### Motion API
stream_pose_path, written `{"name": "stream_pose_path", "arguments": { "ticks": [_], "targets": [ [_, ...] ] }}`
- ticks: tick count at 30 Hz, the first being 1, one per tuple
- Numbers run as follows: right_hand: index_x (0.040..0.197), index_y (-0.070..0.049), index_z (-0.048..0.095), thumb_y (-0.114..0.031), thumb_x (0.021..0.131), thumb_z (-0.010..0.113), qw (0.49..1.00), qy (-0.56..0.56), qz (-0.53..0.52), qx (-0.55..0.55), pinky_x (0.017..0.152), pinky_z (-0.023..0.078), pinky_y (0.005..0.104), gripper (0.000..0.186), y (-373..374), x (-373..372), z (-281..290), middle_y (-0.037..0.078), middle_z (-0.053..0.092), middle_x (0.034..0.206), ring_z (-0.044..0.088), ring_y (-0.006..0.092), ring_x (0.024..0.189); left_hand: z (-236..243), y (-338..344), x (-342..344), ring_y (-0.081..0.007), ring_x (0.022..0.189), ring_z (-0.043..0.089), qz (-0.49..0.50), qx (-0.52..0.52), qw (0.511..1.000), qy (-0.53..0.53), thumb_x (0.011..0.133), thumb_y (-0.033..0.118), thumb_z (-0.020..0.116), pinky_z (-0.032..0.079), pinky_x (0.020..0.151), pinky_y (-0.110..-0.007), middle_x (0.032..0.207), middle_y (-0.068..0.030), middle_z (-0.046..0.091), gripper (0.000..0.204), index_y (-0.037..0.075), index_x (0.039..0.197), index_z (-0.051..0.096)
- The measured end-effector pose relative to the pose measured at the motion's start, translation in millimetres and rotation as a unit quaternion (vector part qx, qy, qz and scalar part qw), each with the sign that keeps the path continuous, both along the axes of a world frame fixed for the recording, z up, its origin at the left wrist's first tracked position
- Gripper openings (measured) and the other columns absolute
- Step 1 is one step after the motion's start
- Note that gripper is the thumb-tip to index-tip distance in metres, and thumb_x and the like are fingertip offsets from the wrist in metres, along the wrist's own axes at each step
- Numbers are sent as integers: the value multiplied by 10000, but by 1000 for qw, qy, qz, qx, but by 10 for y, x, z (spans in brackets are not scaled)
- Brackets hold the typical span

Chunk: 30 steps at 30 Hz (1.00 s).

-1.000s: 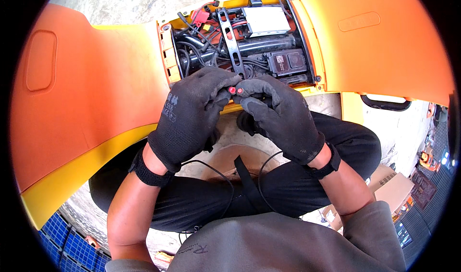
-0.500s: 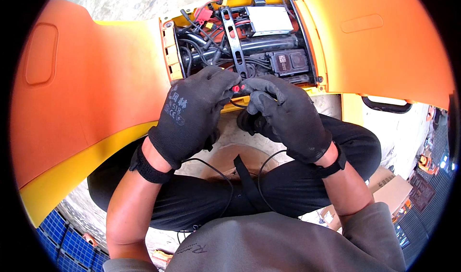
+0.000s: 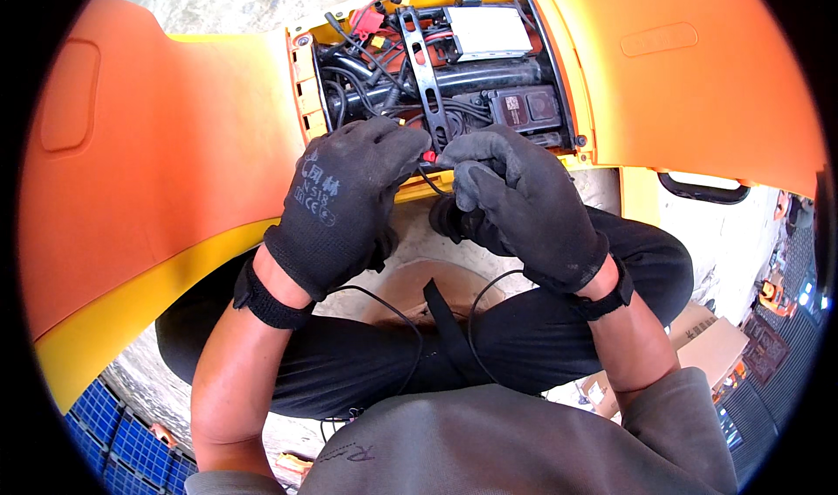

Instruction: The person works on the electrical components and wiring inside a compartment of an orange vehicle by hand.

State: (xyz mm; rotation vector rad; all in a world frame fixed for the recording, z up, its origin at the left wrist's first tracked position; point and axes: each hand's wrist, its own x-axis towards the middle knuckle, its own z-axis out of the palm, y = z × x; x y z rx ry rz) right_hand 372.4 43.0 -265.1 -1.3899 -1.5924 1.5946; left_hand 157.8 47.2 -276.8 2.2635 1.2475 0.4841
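Just below the open compartment (image 3: 436,67), both gloved hands, left hand (image 3: 345,202) and right hand (image 3: 519,202), pinch a small red connector (image 3: 429,156), probably light, stiff and best gripped by its body, not its thin wires.

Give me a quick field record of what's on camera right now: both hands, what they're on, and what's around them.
left hand: black glove, fingertips pinching a small red connector
right hand: black glove, fingertips meeting the left at the same connector
wire: thin black lead loops down from the connector
work area: open compartment in an orange body shell, packed with black cables
inside: black bracket running front to back, white rectangular module
posture: person seated, black trousers, hands over the compartment's near edge
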Motion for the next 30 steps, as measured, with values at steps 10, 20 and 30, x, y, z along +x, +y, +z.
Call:
{"name": "stream_pose_path", "arguments": {
  "ticks": [10, 20, 30],
  "targets": [
    [1038, 9, 633, -138, 960, 570, 1000, -12, 14, -1, 659, 493, 296, 178, 16, -1, 32, 94, 610, 876, 597, 153, 714, -5, -20, 4, -348, 951, 625, 5, -3, 1000, 2, 755, 43, 642, 512, 824, -427, 1039, -149, 653, 368, 77, 1120, 659],
    [1001, -2, 628, -173, 951, 575, 998, -25, 20, 44, 656, 488, 338, 186, -3, 19, -47, 113, 607, 813, 607, 204, 690, 12, -17, 21, -319, 915, 645, -1, 21, 1000, 11, 735, 3, 649, 520, 759, -417, 991, -128, 642, 310, 67, 1038, 641],
    [986, -4, 625, -176, 949, 569, 999, -40, 22, 20, 659, 485, 348, 185, -4, 16, -1, 116, 604, 792, 614, 221, 700, -1, -21, 14, -314, 896, 640, -9, 17, 1000, 12, 728, 14, 656, 515, 734, -413, 963, -120, 632, 297, 64, 1019, 626]
  ]
}}
